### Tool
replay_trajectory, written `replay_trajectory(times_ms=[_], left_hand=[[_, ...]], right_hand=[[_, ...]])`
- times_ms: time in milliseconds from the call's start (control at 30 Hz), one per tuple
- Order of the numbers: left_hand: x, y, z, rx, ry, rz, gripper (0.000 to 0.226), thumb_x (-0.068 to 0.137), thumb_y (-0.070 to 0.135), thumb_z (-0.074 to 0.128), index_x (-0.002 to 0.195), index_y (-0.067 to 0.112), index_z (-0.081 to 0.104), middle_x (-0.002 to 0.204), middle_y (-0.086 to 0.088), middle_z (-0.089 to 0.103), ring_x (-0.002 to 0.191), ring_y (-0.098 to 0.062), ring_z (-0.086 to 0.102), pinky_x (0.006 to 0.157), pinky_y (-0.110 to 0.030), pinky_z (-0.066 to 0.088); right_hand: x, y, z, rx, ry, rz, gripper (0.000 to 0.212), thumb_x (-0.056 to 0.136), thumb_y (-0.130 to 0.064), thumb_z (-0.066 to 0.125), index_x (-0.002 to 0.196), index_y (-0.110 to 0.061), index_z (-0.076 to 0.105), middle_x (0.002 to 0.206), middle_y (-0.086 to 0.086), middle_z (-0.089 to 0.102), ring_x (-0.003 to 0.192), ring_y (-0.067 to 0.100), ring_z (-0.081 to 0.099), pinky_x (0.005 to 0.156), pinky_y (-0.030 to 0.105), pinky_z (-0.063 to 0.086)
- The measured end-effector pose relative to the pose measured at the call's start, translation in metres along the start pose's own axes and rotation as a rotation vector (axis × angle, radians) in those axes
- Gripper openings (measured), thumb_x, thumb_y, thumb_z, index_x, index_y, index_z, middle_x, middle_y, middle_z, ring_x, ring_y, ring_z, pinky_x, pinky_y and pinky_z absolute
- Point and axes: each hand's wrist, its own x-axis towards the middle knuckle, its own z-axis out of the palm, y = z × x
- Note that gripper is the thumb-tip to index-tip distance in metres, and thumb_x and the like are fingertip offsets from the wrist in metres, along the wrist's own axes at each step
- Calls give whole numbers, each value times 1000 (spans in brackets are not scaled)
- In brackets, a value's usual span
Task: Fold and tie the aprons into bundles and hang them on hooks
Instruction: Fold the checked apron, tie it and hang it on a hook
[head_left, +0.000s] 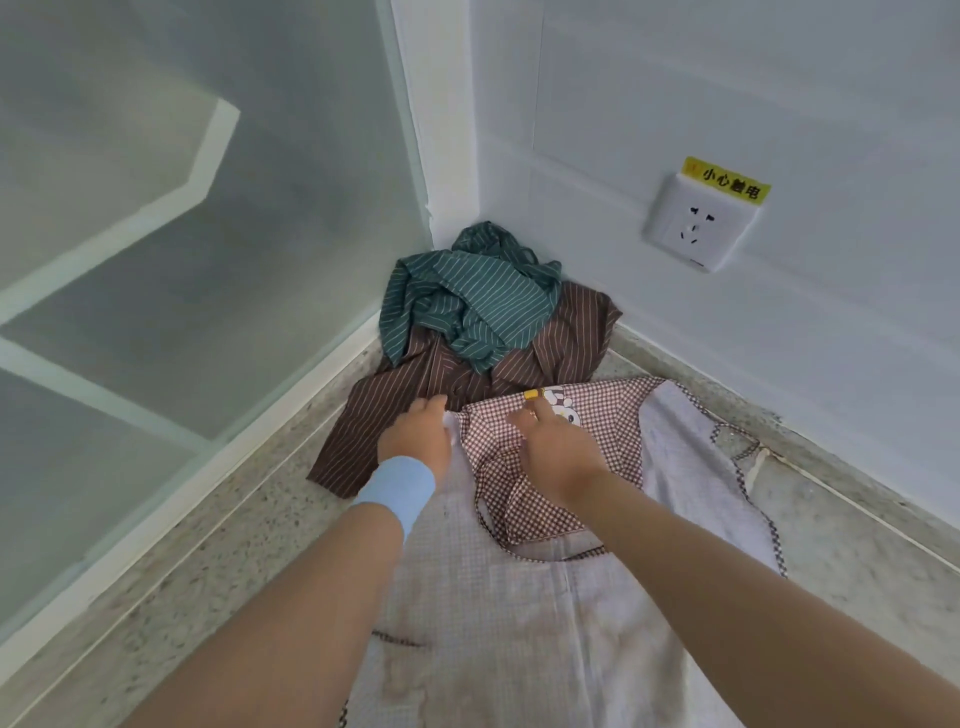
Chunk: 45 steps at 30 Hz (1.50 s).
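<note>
A red-and-white checked apron (597, 415) with a cartoon patch lies spread on the stone counter (218, 525), its pale underside turned up over most of its length. My left hand (418, 434), with a blue wristband, pinches the apron's top left edge. My right hand (553, 452) grips the folded checked fabric beside it, thumb pointing at the patch. Behind them a brown striped apron (410, 395) lies flat in the corner, and a green striped apron (467, 301) is crumpled on top of it.
A frosted glass partition (208, 234) with a white frame runs along the left edge of the counter. A white tiled wall on the right carries a power socket (696, 223) under a yellow warning label. No hooks are in view.
</note>
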Motion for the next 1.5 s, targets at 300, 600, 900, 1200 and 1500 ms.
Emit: replay_trajectory(times_ms=[300,600,900,1200,1500], left_hand=[[36,-33,-17,-148,150,-150,33,94,18,47,111,34,70,117,7,69,98,-20,64,80,-31,52],[-9,-40,3,-113,415,148,38,90,4,54,123,20,61,125,-3,56,111,-22,55,95,-35,47],[-83,-41,66,-299,95,227,47,96,12,49,142,22,45,147,3,43,136,-17,38,111,-30,36],[-180,-97,86,-193,-104,-654,84,78,62,61,137,11,31,141,-10,37,128,-27,40,98,-40,42],[-224,-114,85,-656,69,-645,29,99,21,43,123,8,52,112,-17,64,96,-35,63,78,-36,48]], right_hand=[[66,26,-1,21,14,130,28,95,-7,59,123,-11,58,115,7,54,101,28,64,82,37,57],[21,-13,25,-25,159,53,51,93,-20,50,143,-22,42,157,13,30,139,31,36,111,52,37],[-36,-10,54,-79,-22,111,70,96,-31,45,158,-23,13,166,13,4,153,32,3,122,52,15],[-145,-59,85,-89,-66,-134,49,90,-31,51,138,-28,44,141,3,38,126,25,43,105,38,39],[-203,-95,98,-180,-379,-166,72,92,-38,56,154,-34,19,163,8,2,148,32,12,115,46,29]])
